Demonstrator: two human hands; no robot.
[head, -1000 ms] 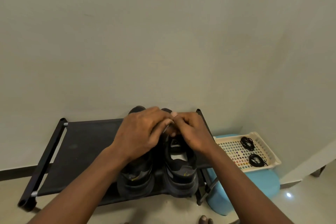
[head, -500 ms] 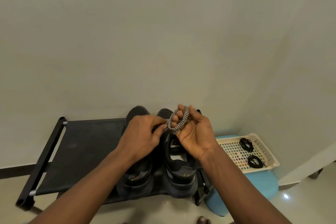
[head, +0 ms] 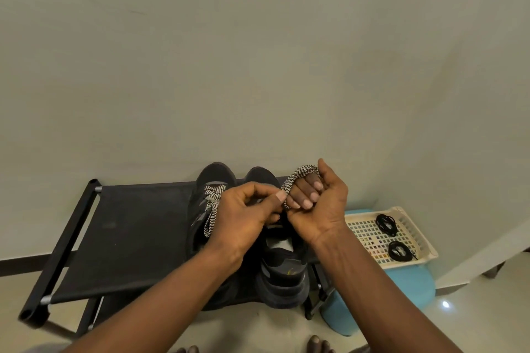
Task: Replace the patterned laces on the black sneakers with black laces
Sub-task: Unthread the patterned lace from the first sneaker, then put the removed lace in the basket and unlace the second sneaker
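- Since a second ago my right hand [head: 321, 209] has rolled palm-up, with the black-and-white patterned woven lace [head: 298, 173] wound round its curled fingers.
- My left hand [head: 246, 218] pinches the lace's tail.
- So I reckon the right black sneaker [head: 282, 266] on the black fabric shoe rack [head: 137, 238] is stripped; the left black sneaker [head: 215, 175] is still laced.
- The coiled black laces [head: 386, 225] wait in the cream plastic basket [head: 424, 241].

Forearms reached forward, hands close together. Right hand [head: 318, 209] faced palm-up, fingers curled, patterned lace [head: 295, 178] looped round them. Left hand [head: 243, 218] pinched the lace between thumb and forefinger.
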